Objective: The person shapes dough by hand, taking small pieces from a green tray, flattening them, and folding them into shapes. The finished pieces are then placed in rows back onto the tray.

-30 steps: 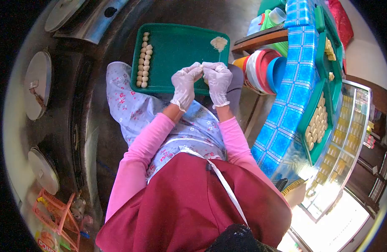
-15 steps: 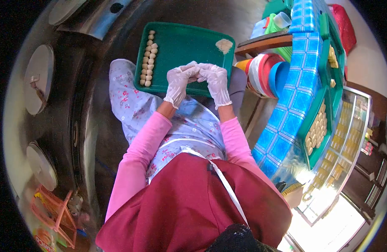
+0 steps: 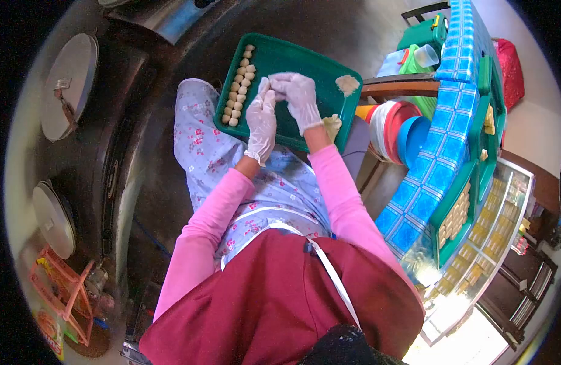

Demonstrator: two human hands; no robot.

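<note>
Both my hands wear thin white gloves and meet above a green tray (image 3: pixel 314 61). My left hand (image 3: pixel 261 118) has its fingers raised and pressed together close to the dough balls. My right hand (image 3: pixel 297 96) bends in from the right, its fingertips closed against the left ones. Whatever lies between the fingertips is too small and hidden to make out. Small pale dough balls (image 3: pixel 238 88) stand in two rows along the tray's left side. A yellowish lump of dough (image 3: pixel 332 126) rests at the front right, beside my right wrist. Farther back is a crumbly pale heap (image 3: pixel 347 85).
Right of the tray stand stacked tubs, a blue one (image 3: pixel 413 141) in front. A table with a blue checked cloth (image 3: pixel 429 164) carries green trays, one holding pale rounds (image 3: pixel 455 219). Round metal lids (image 3: pixel 70 85) and an orange basket (image 3: pixel 64 292) are at left.
The view has shifted, so the tray appears farther right. My hands have moved left over the tray toward the dough balls. The yellowish lump near my right wrist now shows.
</note>
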